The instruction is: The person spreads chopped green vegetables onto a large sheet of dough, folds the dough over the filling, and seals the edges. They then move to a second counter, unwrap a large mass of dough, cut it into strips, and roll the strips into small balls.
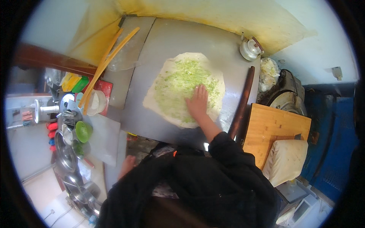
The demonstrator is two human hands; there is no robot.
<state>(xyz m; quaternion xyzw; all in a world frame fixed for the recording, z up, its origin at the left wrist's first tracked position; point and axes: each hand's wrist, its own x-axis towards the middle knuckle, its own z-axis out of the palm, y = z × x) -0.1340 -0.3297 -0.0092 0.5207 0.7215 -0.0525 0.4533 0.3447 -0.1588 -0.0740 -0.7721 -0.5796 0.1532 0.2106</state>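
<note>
A wide, thin sheet of dough (159,85) lies on a metal worktop (196,32). Chopped green onion (186,68) covers much of its upper face, thinning out toward the edges. My right hand (198,101) rests palm down on the dough's right half, fingers together and pointing away from me, thumb out to the left. It grips nothing. My left hand (129,162) hangs low at my left side, away from the dough, near the edge of a side counter (107,139). Its fingers are too small and blurred to read.
Right of the dough lies a long wooden rolling pin (242,102). A metal kettle (251,49) stands at the back right corner. Beyond the pin is a wooden board (278,122). Long wooden sticks (107,62), a white tub (97,102) and a green bowl (84,131) are on the left.
</note>
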